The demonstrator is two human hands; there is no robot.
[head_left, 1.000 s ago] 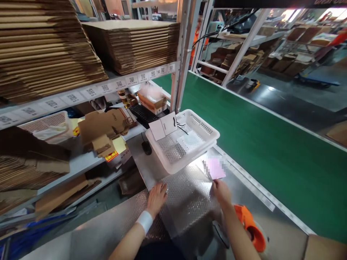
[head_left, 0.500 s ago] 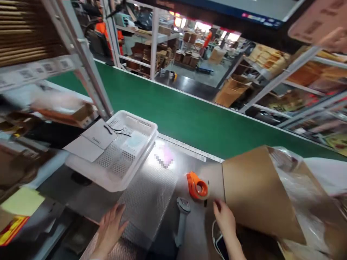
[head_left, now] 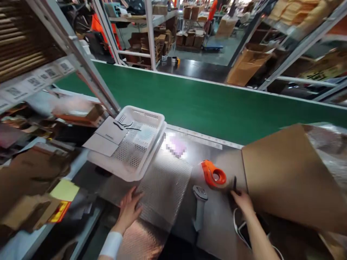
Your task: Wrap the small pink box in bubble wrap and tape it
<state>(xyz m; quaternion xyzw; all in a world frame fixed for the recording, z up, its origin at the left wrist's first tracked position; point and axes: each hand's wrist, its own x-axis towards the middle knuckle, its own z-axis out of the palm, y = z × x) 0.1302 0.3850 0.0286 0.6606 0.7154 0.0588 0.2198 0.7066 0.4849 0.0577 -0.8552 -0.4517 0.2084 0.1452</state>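
I see the green conveyor belt [head_left: 217, 108] running across the whole width beyond the steel worktop [head_left: 217, 216], the largest thing here. Next in size is one big sheet of brown cardboard [head_left: 287, 177] lying on the right of the worktop, its left edge just beside my right hand [head_left: 242, 200]. On the left stand shelf racks [head_left: 81, 68] with blurred cartons; one white perforated basket [head_left: 135, 144] sits at the worktop's far left corner, with a grey card [head_left: 108, 135] resting across its near rim. It seems to be two baskets nested, but I cannot be sure.

One sheet of bubble wrap [head_left: 165, 187] lies flat in the middle of the worktop, between my two hands. My left hand [head_left: 130, 209] lies open, palm down, fingers spread on the wrap's near left edge. My right hand is near the right side, well apart from the wrap; its fingertips reach toward a small dark thing [head_left: 234, 183] standing just beside one orange tape dispenser [head_left: 213, 174]. Whether the fingers pinch that dark thing I cannot tell; they look loosely extended.

Between the wrap and my right forearm lies one grey handheld scanner [head_left: 200, 206], head toward the belt. A white cable [head_left: 238, 231] curls under my right wrist.
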